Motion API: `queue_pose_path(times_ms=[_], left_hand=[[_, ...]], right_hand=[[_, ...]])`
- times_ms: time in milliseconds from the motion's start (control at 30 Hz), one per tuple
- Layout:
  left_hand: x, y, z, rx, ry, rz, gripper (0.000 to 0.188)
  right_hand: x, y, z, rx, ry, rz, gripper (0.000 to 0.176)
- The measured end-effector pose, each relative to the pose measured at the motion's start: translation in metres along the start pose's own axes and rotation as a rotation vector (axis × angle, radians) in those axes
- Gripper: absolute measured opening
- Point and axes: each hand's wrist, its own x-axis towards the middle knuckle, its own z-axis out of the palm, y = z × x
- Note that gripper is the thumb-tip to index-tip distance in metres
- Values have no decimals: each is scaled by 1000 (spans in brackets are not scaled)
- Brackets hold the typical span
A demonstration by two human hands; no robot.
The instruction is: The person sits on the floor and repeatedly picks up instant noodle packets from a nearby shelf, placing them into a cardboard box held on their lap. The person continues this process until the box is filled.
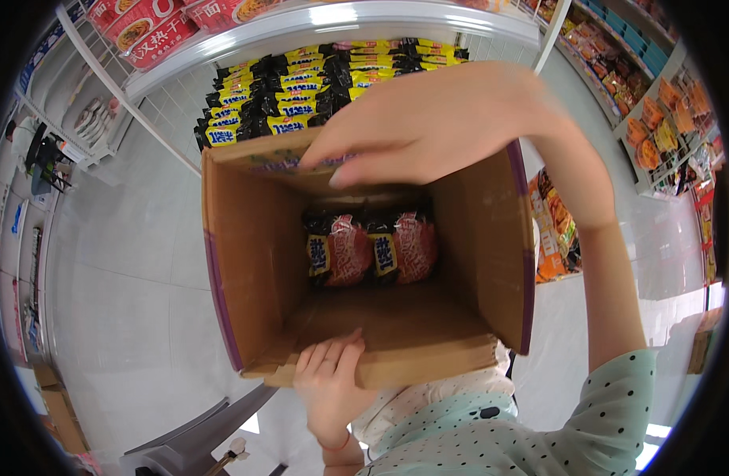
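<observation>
A deep cardboard box [364, 363] with purple edges stands open before me. At its bottom lie two black plastic food packets [349, 250] with yellow labels and red contents, side by side. My left hand [331, 375] grips the near rim of the box, fingers over the edge. My right hand [400, 131] is raised above the far rim, slightly blurred, its thumb apart from the fingers and nothing seen in it. Beyond the box, rows of similar black and yellow packets [293, 89] fill a shelf, partly hidden by my right hand.
Above the packets runs a white shelf edge [334, 30] bearing red noodle packages [156, 35]. White shelving with packaged foods [656, 137] stands at the right. A grey chair-like object [191, 434] is at the lower left, and cardboard boxes [61, 410] sit on the floor further left.
</observation>
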Motion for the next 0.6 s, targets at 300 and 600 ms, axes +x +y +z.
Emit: queue_pose_path(times_ms=[300, 600], left_hand=[[7, 6, -8, -34, -97, 19, 30], [11, 3, -5, -71, -66, 10, 37]], right_hand=[[-82, 164, 36, 144, 354, 444, 35], [-70, 303, 148, -546, 246, 1120, 56]])
